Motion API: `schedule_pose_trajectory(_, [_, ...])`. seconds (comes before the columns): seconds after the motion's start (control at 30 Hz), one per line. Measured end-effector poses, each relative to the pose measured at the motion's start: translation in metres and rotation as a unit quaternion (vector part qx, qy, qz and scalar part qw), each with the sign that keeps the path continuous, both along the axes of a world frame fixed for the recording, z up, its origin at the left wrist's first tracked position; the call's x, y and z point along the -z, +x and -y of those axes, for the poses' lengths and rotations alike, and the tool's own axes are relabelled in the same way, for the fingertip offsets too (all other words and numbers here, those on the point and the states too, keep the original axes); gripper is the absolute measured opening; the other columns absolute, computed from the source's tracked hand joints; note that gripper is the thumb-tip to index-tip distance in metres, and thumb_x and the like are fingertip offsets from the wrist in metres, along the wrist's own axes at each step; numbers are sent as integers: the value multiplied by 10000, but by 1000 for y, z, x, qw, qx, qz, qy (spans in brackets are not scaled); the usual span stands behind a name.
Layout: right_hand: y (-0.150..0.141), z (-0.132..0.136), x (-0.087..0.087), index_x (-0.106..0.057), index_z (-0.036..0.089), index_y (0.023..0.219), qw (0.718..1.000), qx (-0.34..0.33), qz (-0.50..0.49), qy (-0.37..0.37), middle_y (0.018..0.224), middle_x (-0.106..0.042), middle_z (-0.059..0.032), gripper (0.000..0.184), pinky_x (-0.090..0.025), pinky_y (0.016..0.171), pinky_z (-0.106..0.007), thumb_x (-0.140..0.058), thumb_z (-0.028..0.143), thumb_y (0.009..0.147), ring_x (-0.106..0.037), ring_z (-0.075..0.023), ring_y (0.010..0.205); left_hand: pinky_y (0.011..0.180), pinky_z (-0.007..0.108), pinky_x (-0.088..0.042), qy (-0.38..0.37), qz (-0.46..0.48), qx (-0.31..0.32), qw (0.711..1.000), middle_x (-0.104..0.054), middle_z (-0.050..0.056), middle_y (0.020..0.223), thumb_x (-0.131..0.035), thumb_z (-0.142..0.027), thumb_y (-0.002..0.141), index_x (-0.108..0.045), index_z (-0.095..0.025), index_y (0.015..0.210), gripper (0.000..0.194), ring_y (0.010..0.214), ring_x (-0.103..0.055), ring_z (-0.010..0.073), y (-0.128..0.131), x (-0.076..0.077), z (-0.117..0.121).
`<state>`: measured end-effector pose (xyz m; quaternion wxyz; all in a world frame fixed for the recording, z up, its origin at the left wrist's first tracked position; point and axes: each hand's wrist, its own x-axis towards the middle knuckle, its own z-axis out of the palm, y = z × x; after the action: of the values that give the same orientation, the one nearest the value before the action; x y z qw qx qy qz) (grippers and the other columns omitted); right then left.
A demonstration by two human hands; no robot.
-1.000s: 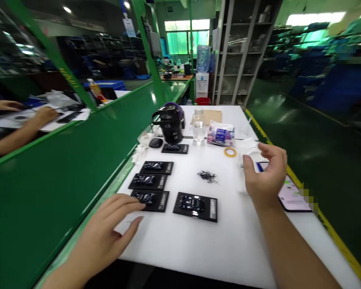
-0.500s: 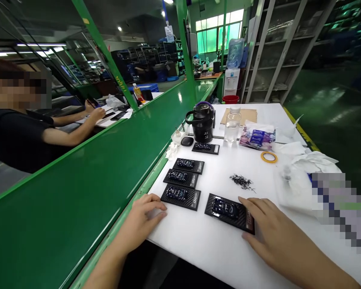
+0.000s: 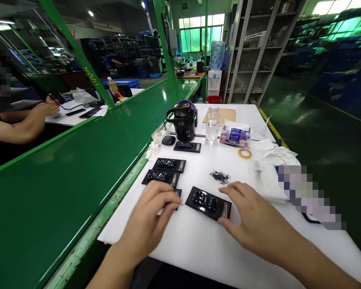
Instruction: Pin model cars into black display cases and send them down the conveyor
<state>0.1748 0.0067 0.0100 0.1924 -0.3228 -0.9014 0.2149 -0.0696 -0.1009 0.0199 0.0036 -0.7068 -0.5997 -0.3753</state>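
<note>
Fingers open on both hands right now, nothing firmly gripped that I can make out! The left hand (image 3: 147, 218) is curled loosely over a black carbon-weave card (image 3: 178, 193) near the left edge of the white table (image 3: 195, 245), hiding most of it. The right hand (image 3: 252, 216) has its fingers spread around the right end of a second card (image 3: 208, 203), out toward the front of the table. Further up the left edge, a matching card (image 3: 169, 165) sits in the line, and just above the right hand lies a loose pile of black bits (image 3: 220, 177).

Watch that pile, because one careless sweep of the right hand could scatter it across the table. On the left, a nudge could send a card over the edge by the green rail (image 3: 87, 222).

And look at the change: half a second back the left hand lay beside that card, and now it's over the top. The right hand was resting across the end of its card, and now it's opened out around it
</note>
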Motion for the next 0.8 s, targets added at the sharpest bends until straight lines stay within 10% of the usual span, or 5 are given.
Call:
schedule_pose_trajectory(0.1, [-6,-11,-5,-608,200,888,978,-15,-147,-147,874,-588,-38,70,-467,715,-351,-546,233,883,-551,-220,801,756,319,-470,34,-41,48,997,-605,46,905,-541,-112,920,-620,-194,950,118,840,-544,168,35,0,-32])
schedule_pose_trajectory(0.27, [-17,-8,22,-594,183,920,871,-13,-309,-381,728,-528,4,131,-412,592,-279,-549,306,920,-484,-168,656,712,323,-416,93,-38,49,994,-608,33,853,-586,-59,879,-625,-196,985,177,782,-524,158,52,31,-51])
schedule_pose_trajectory(0.8, [-25,-4,25,-596,185,832,878,16,-290,-381,669,-505,39,103,-349,538,-235,-562,237,914,-440,-126,608,699,321,-421,115,-25,60,991,-603,36,844,-648,-3,814,-627,-172,976,235,762,-527,153,50,38,-53])
